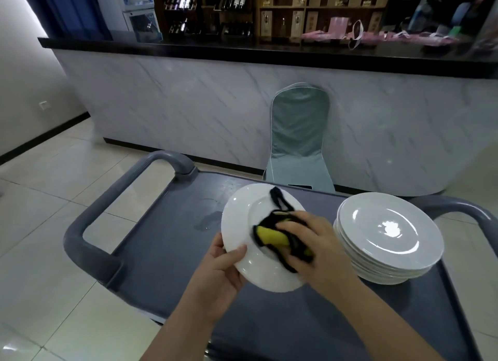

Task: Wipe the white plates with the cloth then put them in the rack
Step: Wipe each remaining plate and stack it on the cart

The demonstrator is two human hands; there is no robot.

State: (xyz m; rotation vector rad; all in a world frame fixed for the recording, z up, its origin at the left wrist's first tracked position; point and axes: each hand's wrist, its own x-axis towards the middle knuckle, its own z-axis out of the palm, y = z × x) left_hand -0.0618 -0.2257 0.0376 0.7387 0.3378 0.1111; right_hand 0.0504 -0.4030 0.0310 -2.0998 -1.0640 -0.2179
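My left hand grips the near left rim of a white plate, thumb on top, holding it tilted above the grey cart top. My right hand holds a yellow cloth with black edging bunched under the fingers and presses it on the plate's middle. To the right, a stack of several white plates stands on the cart. No rack is in view.
The cart has thick grey handles at left and right. A small wet patch lies on the cart top. A grey-covered chair stands behind the cart against a marble-fronted bar counter. Tiled floor lies to the left.
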